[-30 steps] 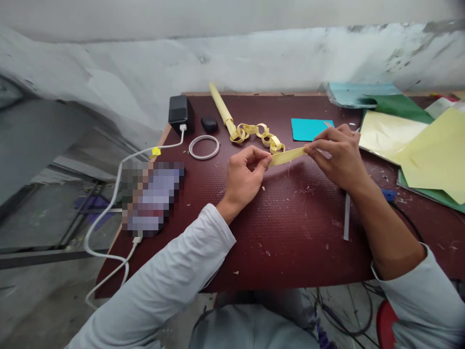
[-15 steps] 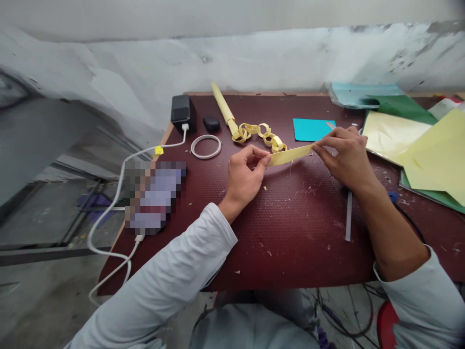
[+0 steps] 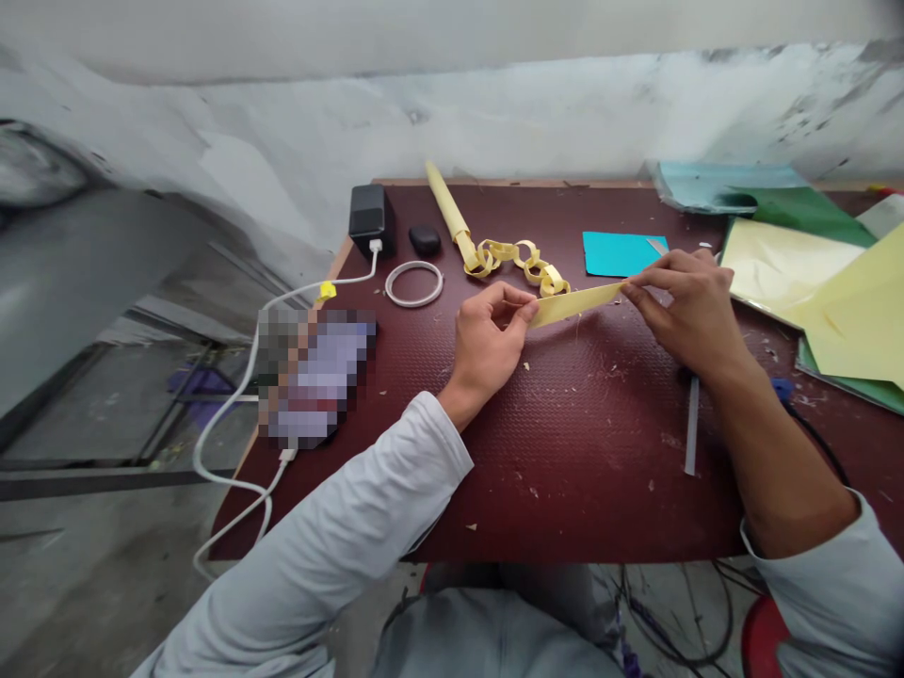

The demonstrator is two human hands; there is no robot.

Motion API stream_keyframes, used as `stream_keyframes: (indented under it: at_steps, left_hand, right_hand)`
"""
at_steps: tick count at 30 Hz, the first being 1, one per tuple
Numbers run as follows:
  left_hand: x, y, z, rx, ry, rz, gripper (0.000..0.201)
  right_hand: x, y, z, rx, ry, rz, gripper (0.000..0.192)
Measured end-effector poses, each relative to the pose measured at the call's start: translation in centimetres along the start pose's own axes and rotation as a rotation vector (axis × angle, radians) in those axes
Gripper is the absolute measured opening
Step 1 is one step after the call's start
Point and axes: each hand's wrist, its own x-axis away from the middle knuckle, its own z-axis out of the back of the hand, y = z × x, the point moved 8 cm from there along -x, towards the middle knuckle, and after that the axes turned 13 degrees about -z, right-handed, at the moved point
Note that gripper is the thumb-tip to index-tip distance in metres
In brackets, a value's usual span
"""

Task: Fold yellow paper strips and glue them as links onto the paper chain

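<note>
A yellow paper strip (image 3: 575, 303) is stretched flat between both hands just above the dark red table (image 3: 565, 452). My left hand (image 3: 489, 341) pinches its left end between thumb and fingers. My right hand (image 3: 688, 306) pinches its right end. Just behind the strip lies a yellow paper chain (image 3: 519, 261) of several linked loops, attached to a rolled yellow paper tube (image 3: 448, 212).
A black charger block (image 3: 370, 214), a small black case (image 3: 425, 239), a white ring (image 3: 414, 283) and a phone (image 3: 314, 377) on a white cable lie at the left. A cyan card (image 3: 621, 252), yellow sheets (image 3: 826, 282) and green sheets (image 3: 805, 209) lie at the right. A grey ruler (image 3: 691, 426) lies under my right forearm.
The view has shifted slightly, so everything sits a little further right in frame. My right hand has slid along the strip away from my left, so more strip shows between them.
</note>
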Motion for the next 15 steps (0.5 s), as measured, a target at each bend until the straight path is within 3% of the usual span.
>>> stream_keyframes:
  at_steps: [6, 12, 15]
  left_hand:
    - [0.0, -0.2, 0.1, 0.003, 0.013, 0.015, 0.007]
    - [-0.3, -0.8, 1.1, 0.011, 0.085, 0.033, 0.011]
    - [-0.3, -0.6, 0.7, 0.023, 0.05, 0.017, 0.009]
  right_hand:
    - [-0.1, 0.2, 0.0, 0.022, 0.058, 0.043, 0.026]
    - [-0.6, 1.7, 1.0, -0.025, 0.126, -0.011, 0.021]
    - [-0.2, 0.2, 1.1, -0.06, 0.117, 0.054, 0.024]
